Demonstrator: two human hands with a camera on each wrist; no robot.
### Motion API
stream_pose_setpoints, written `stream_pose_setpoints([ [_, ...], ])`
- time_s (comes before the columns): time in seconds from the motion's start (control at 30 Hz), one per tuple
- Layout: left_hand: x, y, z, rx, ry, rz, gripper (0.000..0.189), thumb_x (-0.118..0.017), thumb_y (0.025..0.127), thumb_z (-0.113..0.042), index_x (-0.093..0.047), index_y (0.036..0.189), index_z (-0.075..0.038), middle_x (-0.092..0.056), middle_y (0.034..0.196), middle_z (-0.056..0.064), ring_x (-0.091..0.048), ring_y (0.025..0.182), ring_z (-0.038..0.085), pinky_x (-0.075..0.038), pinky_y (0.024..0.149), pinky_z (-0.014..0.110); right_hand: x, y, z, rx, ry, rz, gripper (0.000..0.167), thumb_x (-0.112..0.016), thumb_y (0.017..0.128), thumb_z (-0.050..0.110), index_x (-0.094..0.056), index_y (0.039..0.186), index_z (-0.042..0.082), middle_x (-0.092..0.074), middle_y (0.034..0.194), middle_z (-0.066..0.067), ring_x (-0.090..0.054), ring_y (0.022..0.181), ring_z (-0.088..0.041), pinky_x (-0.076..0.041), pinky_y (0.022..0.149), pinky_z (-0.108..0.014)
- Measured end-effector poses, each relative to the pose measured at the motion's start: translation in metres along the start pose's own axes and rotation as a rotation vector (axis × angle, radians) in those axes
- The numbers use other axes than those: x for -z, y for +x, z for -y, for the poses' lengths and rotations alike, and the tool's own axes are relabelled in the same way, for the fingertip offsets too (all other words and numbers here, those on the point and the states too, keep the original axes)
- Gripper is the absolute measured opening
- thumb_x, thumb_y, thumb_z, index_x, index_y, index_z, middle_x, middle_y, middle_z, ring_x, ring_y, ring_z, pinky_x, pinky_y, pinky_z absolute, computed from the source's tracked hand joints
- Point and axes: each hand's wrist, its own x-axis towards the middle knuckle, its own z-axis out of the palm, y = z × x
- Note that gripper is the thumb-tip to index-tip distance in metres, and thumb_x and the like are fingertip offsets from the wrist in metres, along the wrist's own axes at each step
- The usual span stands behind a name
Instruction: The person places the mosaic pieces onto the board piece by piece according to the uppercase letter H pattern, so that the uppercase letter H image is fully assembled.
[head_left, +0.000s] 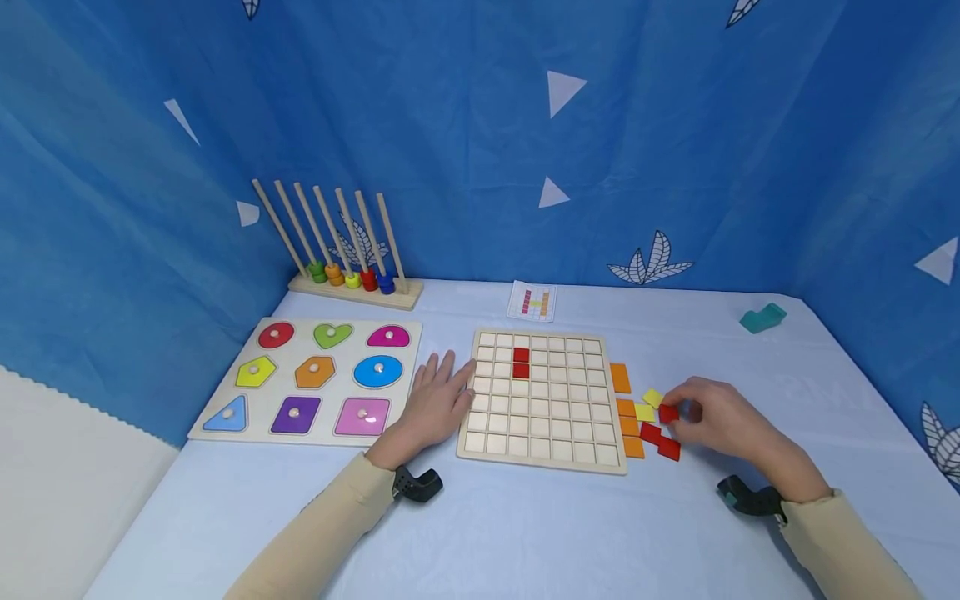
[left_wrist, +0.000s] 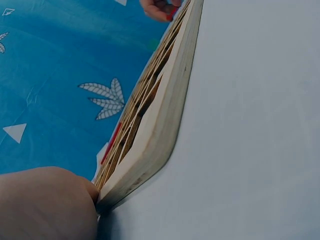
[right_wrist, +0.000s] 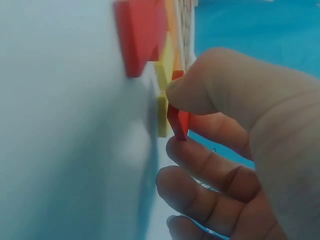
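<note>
right hand (head_left: 718,419) pinches a red tile (head_left: 667,414) beyond the right edge of a grid board (head_left: 540,462); left hand (head_left: 435,404), fingers spread, touches the left.

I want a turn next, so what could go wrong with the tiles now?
The right hand pinches one small red tile, so it might slip. Yellow tiles lie right beside it and could get bumped. The left hand touches the edge of the wooden grid board, so a push might shift it.
</note>
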Motion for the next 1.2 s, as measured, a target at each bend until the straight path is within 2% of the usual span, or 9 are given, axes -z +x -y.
stream_pose_setpoints([
  [0.3, 0.001, 0.0, -0.001, 0.0, 0.002, -0.006, 0.054, -0.046, 0.105, -0.031, -0.044, 0.155, -0.012, -0.028, 0.165, 0.027, -0.015, 0.155, 0.052, -0.014, 0.124, 0.066, 0.005, 0.011, 0.009, 0.084, -0.003, -0.007, 0.037, -0.089, 0.072, 0.015, -0.077, 0.107, 0.01, -0.069, 0.089, 0.004, -0.051, 0.071, -0.009, -0.047, 0.057, -0.019],
  [0.7, 0.002, 0.0, -0.002, 0.005, 0.011, -0.003, 0.054, -0.047, 0.105, -0.031, -0.044, 0.156, -0.012, -0.028, 0.165, 0.027, -0.015, 0.155, 0.051, -0.014, 0.124, 0.066, 0.002, 0.038, 0.046, 0.164, 0.06, 0.012, 0.026, -0.08, 0.081, 0.012, -0.076, 0.106, 0.007, -0.066, 0.085, 0.002, -0.05, 0.065, -0.009, -0.046, 0.051, -0.022],
  [0.93, 0.001, 0.001, -0.004, 0.003, -0.003, 0.002, 0.054, -0.046, 0.105, -0.031, -0.043, 0.156, -0.011, -0.027, 0.166, 0.027, -0.014, 0.156, 0.051, -0.013, 0.124, 0.066, -0.004, 0.056, 0.06, 0.192, 0.029, 0.018, 0.027, -0.079, 0.084, 0.017, -0.075, 0.11, 0.008, -0.064, 0.082, 0.003, -0.051, 0.069, -0.01, -0.045, 0.057, -0.023],
  [1.2, 0.002, 0.0, -0.002, 0.011, 0.006, 0.001, 0.054, -0.046, 0.106, -0.031, -0.043, 0.156, -0.012, -0.027, 0.166, 0.027, -0.014, 0.156, 0.051, -0.013, 0.124, 0.066, -0.01, 0.077, 0.08, 0.241, 0.047, 0.056, 0.029, -0.08, 0.086, 0.02, -0.076, 0.112, 0.009, -0.07, 0.091, 0.0, -0.052, 0.066, -0.009, -0.047, 0.06, -0.024],
])
